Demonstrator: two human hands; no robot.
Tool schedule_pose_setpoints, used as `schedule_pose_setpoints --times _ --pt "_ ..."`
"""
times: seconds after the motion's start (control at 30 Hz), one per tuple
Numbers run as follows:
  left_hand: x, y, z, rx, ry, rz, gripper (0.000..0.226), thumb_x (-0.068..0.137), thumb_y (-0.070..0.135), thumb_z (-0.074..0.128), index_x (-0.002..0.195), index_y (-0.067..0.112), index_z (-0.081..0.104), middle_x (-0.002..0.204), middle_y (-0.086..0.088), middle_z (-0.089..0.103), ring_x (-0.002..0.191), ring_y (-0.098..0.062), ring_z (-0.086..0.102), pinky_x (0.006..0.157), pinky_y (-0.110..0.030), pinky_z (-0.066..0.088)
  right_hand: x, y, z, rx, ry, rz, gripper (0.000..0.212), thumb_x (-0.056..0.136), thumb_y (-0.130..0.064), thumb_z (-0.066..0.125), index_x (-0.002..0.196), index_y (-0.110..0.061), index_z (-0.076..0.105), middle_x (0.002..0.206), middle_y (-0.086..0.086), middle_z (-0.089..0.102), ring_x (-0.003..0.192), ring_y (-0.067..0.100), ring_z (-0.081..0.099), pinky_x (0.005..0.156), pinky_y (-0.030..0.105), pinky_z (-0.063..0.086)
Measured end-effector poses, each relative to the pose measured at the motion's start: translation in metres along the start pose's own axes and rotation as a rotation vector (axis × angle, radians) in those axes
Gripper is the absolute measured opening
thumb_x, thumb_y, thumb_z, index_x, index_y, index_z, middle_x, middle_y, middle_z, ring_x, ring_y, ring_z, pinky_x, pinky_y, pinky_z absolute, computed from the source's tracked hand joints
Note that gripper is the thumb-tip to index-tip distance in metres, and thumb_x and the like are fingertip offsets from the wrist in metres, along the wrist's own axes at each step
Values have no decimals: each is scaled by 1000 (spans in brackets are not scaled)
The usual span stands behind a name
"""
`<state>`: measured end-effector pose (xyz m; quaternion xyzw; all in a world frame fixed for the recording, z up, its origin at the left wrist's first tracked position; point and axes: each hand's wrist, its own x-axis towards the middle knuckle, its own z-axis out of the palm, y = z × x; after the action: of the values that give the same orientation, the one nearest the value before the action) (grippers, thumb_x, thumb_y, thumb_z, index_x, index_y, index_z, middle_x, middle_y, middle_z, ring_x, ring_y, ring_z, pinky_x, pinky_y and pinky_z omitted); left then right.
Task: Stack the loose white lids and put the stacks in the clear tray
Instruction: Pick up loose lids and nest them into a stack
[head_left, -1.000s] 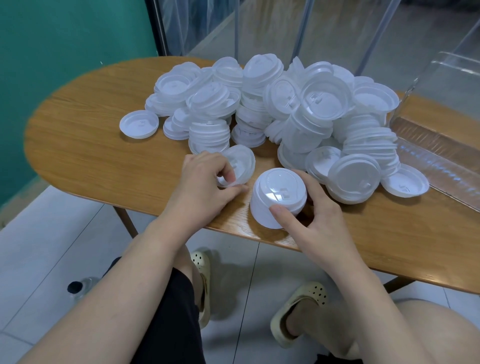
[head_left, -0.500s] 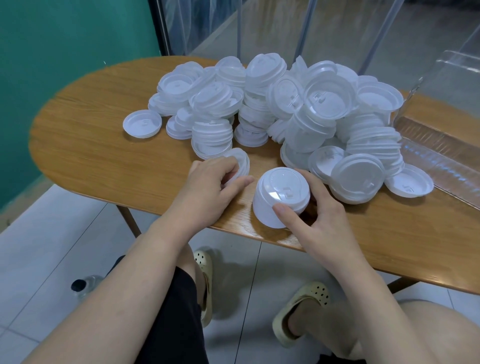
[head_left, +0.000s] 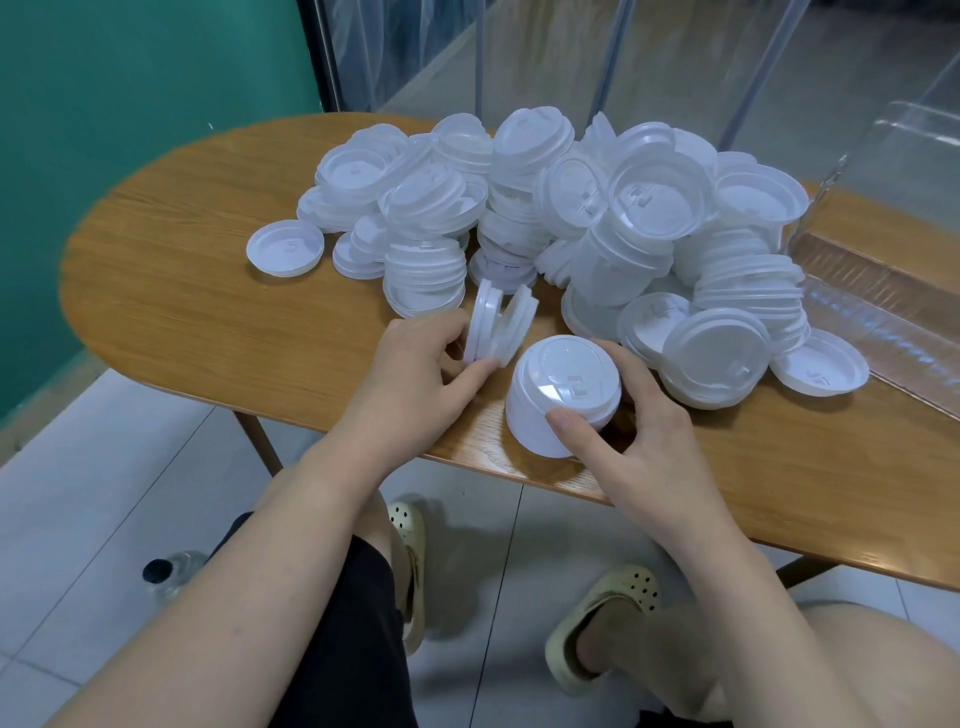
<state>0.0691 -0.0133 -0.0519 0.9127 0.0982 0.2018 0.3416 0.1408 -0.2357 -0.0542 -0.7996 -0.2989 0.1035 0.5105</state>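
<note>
Lids (head_left: 497, 328) pinched in left hand (head_left: 415, 374), stack (head_left: 562, 395) in right hand (head_left: 644, 436) grip

Left hand (head_left: 415, 371) pinching; right hand (head_left: 631, 426) curled, gripping.

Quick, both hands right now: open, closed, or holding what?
Left hand: pinching two lids held on edge, fanned apart at the top.
Right hand: fingers curled round the short lid stack on the table.
</note>
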Motion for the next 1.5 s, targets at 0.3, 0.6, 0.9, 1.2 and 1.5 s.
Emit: schedule_pose_setpoints --times 0.3,0.6,0.9,1.2,1.5 --pt "-4 9 -1 -112 208 -11 19 91 21 76 97 26 58 88 9 65 88 -11 58 83 -24 43 0 -1 0 10 -2 -4 63 82 -52 75 140 -41 52 123 -30 62 122 -3 57 98 23 47" --pt "-10 27 1 -483 257 -53 24 100 21 67 119 28 55 89 -2 76 84 -17 71 74 -32 55 -1 -3 -1 28 -7 4 61 85 -39 82 138 -40 54 121 -31 64 120 -4 58 94 12 45" --pt "0 21 0 -945 138 -310 35 96 30 62 123 9 65 88 -11 62 74 -18 50 67 -27 42 -2 -5 -3 27 -6 4 60 81 -31 85 127 -50 53 116 -34 64 114 -10 58 87 3 41" --pt "-4 37 17 -786 22 -270 11 100 18 66 106 11 73 70 -5 50 60 -14 46 51 -23 40 -1 -7 -2 -3 10 0 64 81 -28 86 120 -58 45 111 -51 56 111 -24 51 85 -2 38" --pt "3 37 23 -660 28 -225 11 98 20 70 102 14 77 53 12 40 53 -6 38 55 -16 36 -2 -5 -2 -7 11 -27 67 77 -27 87 125 -55 49 117 -42 60 115 -15 55 88 1 40"
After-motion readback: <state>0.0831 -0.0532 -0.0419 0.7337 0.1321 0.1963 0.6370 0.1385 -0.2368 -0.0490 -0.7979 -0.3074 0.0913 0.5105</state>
